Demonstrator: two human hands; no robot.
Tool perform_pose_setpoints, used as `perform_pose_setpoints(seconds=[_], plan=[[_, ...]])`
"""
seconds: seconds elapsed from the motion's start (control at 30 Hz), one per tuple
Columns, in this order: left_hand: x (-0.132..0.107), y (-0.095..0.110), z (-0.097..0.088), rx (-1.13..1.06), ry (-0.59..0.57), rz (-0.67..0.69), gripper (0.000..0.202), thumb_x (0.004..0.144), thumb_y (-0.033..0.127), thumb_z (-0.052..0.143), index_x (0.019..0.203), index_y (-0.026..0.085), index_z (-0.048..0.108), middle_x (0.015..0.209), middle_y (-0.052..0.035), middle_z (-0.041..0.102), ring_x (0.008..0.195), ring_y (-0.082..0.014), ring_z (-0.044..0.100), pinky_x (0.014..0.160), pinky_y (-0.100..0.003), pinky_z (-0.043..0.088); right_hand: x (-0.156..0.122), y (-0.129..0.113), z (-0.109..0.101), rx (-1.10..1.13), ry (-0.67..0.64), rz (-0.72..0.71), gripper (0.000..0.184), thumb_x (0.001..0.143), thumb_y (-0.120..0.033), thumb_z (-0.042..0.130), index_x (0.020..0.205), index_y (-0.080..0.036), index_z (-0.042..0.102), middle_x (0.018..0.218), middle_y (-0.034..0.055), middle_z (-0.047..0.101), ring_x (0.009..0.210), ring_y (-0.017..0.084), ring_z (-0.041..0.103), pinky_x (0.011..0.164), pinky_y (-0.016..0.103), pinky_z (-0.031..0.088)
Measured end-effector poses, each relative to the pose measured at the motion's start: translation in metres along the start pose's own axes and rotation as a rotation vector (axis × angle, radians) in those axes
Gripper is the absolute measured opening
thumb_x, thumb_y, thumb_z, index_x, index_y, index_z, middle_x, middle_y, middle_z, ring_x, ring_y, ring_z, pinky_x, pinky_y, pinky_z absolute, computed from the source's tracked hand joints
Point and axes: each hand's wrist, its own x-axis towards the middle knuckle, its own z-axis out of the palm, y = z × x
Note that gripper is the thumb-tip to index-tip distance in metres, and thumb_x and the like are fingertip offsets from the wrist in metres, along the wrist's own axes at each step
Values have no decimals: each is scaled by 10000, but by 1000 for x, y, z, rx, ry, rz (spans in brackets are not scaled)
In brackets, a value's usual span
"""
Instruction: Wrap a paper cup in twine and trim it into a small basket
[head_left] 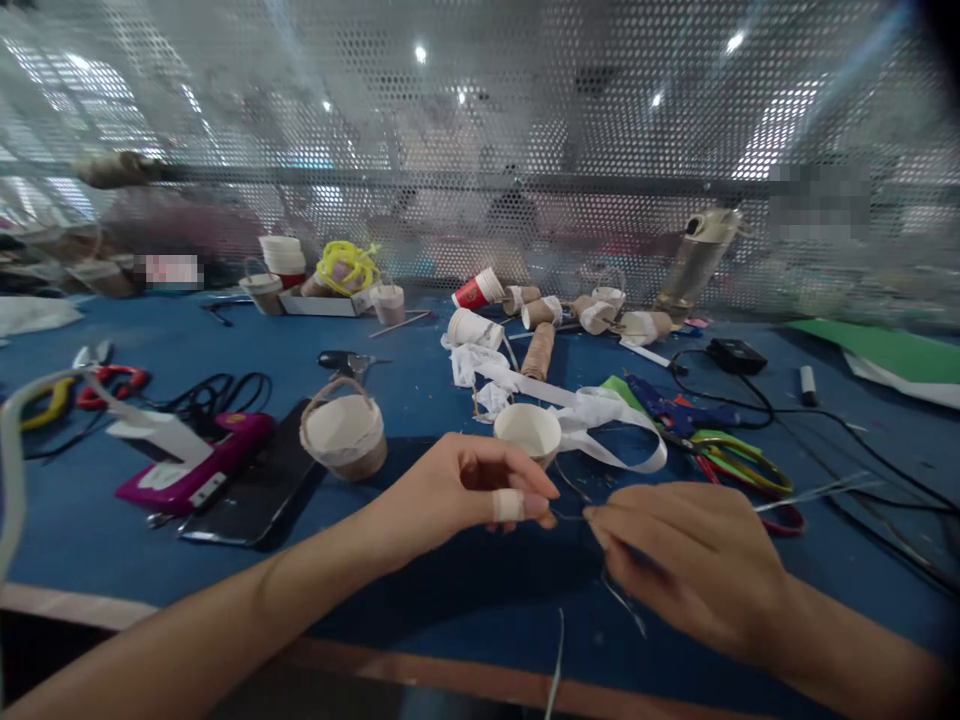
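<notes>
My left hand (pixel 469 490) is closed in a pinch, a white bandage round one finger, and grips one end of a thin wire (pixel 570 516). My right hand (pixel 690 560) pinches the same wire from the other side, and the fingertips of both hands almost meet. More of the thin wire trails down below my right hand toward the table edge. Just behind my hands stands a white paper cup (pixel 529 432) with a white ribbon (pixel 615 425) beside it. A small paper-cup basket (pixel 343 436) with a handle sits to the left.
The blue table (pixel 420 390) carries a black phone (pixel 255 490), a pink tool (pixel 195 465), red pliers (pixel 112 380), a blue glue gun (pixel 671 408), scissors (pixel 742 465), black cables, several wrapped cups and a twine spool (pixel 538 352). A perforated metal screen stands behind.
</notes>
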Motion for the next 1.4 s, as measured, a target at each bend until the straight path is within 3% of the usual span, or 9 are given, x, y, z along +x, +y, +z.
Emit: perform_pose_setpoints(seconds=[0.17,0.3,0.4,0.73,0.87,0.97,1.2,1.27,1.4], plan=[[-6,7,-3,621,-21,503,182,940,136,633,1072,166,754,1015,-71,779,958,-158,713,893,-268,549,5,0,0,237,-37,174,153,933,-90,548,971,-213,631,774,-26,682,650,97,603,579,249,418],[-5,-1,-6,1122,90,954,232,919,159,683,1151,157,697,1028,-75,778,930,-171,728,854,-274,575,8,-1,-2,303,-32,234,149,916,-87,561,920,-209,648,758,-31,661,636,81,561,596,221,413],[-5,-4,-9,1289,130,1108,167,939,189,671,1102,151,677,977,-58,783,872,-166,730,810,-279,586,10,0,-2,348,-38,271,146,913,-90,565,895,-204,656,737,-31,647,625,77,553,591,214,407],[-12,2,-11,1468,55,1172,118,964,175,616,1061,143,674,919,-48,771,824,-171,703,700,-284,555,6,-2,1,433,-109,295,134,924,-105,561,876,-199,643,695,-42,609,577,70,523,567,214,379],[-7,-5,-6,1357,94,1059,108,935,139,640,1038,130,670,910,-56,764,810,-162,699,727,-269,550,2,-1,4,295,-90,214,142,932,-99,544,923,-200,645,742,-27,667,632,89,594,589,238,392],[-2,-7,-2,1090,61,834,107,949,130,597,974,146,699,902,-57,748,807,-143,685,724,-241,532,1,1,3,91,-57,107,140,961,-120,541,931,-199,652,778,-2,710,646,106,620,568,263,385],[0,5,5,353,-78,-84,233,890,352,699,804,136,689,736,-14,664,605,-101,571,532,-193,447,0,0,-9,-271,-101,-298,200,969,-115,517,1086,-87,677,785,46,713,601,142,569,506,350,346],[-1,5,4,417,-83,-43,234,910,352,679,817,138,690,757,-21,679,631,-106,592,565,-200,471,-1,1,-8,-244,-79,-278,160,954,-117,553,1057,-94,673,771,39,700,598,141,577,512,343,350],[-2,-2,-1,969,34,619,127,973,235,614,990,157,712,937,-56,742,844,-142,687,767,-237,531,0,6,-3,-19,-92,26,101,945,-124,574,967,-176,658,747,-8,675,616,112,602,556,289,372]])
